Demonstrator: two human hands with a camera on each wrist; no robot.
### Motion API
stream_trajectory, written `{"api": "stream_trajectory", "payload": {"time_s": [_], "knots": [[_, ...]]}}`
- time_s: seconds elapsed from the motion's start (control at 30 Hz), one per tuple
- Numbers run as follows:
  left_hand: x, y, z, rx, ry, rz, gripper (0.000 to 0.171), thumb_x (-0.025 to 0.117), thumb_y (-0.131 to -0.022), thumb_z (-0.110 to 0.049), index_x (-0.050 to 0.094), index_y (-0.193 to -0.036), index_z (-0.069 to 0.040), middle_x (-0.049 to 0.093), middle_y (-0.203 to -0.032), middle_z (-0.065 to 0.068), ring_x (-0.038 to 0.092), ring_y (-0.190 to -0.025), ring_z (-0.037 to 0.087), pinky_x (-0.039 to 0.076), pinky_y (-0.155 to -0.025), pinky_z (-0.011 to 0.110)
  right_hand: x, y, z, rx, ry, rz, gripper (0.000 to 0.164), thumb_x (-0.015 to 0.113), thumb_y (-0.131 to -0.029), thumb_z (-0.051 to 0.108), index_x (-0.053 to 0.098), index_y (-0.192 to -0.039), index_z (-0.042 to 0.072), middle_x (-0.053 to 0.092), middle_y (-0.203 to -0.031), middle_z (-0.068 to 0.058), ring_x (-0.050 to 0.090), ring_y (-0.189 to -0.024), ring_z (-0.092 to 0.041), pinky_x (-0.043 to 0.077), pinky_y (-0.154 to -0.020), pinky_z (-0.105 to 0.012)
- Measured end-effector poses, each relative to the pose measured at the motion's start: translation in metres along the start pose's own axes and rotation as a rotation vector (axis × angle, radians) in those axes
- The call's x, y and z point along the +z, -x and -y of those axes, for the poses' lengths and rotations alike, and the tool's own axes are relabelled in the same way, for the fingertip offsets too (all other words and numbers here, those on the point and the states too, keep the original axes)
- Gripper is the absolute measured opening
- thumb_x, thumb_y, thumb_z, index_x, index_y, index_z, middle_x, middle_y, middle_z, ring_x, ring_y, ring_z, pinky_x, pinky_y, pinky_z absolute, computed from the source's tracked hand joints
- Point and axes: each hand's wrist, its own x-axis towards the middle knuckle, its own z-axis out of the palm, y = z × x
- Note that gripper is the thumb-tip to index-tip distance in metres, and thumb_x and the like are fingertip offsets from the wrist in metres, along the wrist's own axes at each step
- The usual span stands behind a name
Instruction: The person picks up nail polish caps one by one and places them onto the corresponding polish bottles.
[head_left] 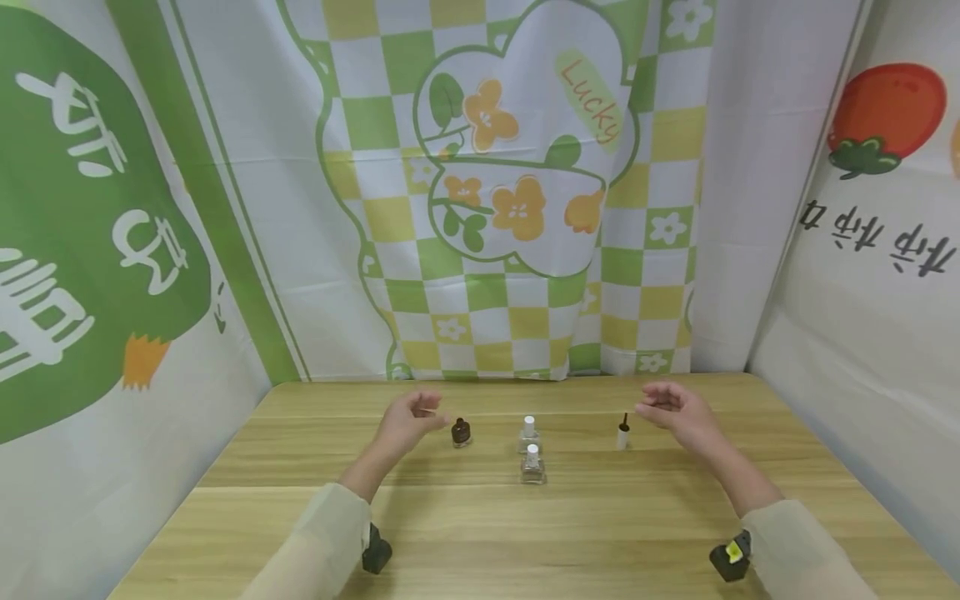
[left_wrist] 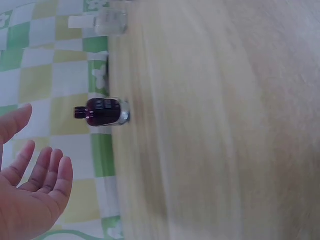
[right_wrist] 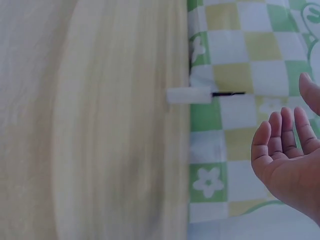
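Observation:
A dark red nail polish bottle (head_left: 461, 433) stands uncapped on the table, its bare neck showing in the left wrist view. My left hand (head_left: 408, 423) hovers just left of it, fingers relaxed, holding nothing. Toward the right stands a white nail polish cap (head_left: 622, 438) on its top, its dark brush (right_wrist: 229, 94) pointing up. Beside that cap my right hand (head_left: 678, 414) hangs in the air, thumb and fingers apart. Between the hands are two clear nail polish bottles with white caps, a rear one (head_left: 528, 435) and a front one (head_left: 533, 467).
The wooden table (head_left: 480, 533) ends at a green and yellow checked curtain (head_left: 517, 317) behind the bottles. Printed cloth walls stand at the left (head_left: 232, 367) and right (head_left: 840, 333). Black wrist devices sit on both forearms.

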Motion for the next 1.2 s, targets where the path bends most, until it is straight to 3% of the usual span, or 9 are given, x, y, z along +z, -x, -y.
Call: {"api": "stream_trajectory", "payload": {"time_s": [0.27,0.5,0.87,1.2], "knots": [[0.016,-0.003,0.018,-0.031,-0.035,0.048,0.050,0.077,-0.081,-0.009,0.057,-0.124,0.005,0.057,-0.123,0.024,0.057,-0.107,0.036,0.050,-0.090,0.047,0.001,-0.005,-0.023,0.065,0.043,0.031,0.056,0.069,-0.092,0.023,0.047,-0.132,-0.010,0.059,-0.112,-0.016,0.058,-0.096,-0.017,0.052,-0.082,-0.038],[0.028,-0.006,0.020,-0.038,-0.075,0.058,0.056,0.079,-0.079,-0.009,0.054,-0.126,0.007,0.056,-0.122,0.024,0.055,-0.111,0.039,0.048,-0.091,0.049,0.007,-0.005,-0.033,0.111,0.057,0.067,0.059,0.072,-0.088,0.020,0.046,-0.132,-0.010,0.057,-0.118,-0.024,0.056,-0.104,-0.032,0.051,-0.085,-0.044],[0.042,-0.013,0.019,-0.044,-0.149,0.049,0.049,0.081,-0.076,-0.006,0.057,-0.117,0.008,0.061,-0.111,0.023,0.058,-0.102,0.039,0.049,-0.087,0.049,0.022,-0.013,-0.046,0.117,0.132,0.156,0.052,0.073,-0.086,0.012,0.051,-0.125,-0.013,0.061,-0.113,-0.023,0.060,-0.100,-0.033,0.053,-0.076,-0.041],[0.049,-0.012,0.017,-0.043,-0.214,0.056,0.048,0.080,-0.075,-0.007,0.057,-0.114,0.008,0.063,-0.099,0.016,0.061,-0.093,0.032,0.052,-0.082,0.045,0.030,-0.016,-0.051,0.113,0.182,0.146,0.045,0.074,-0.084,0.008,0.055,-0.119,-0.014,0.062,-0.106,-0.018,0.058,-0.100,-0.033,0.053,-0.078,-0.040]]}}
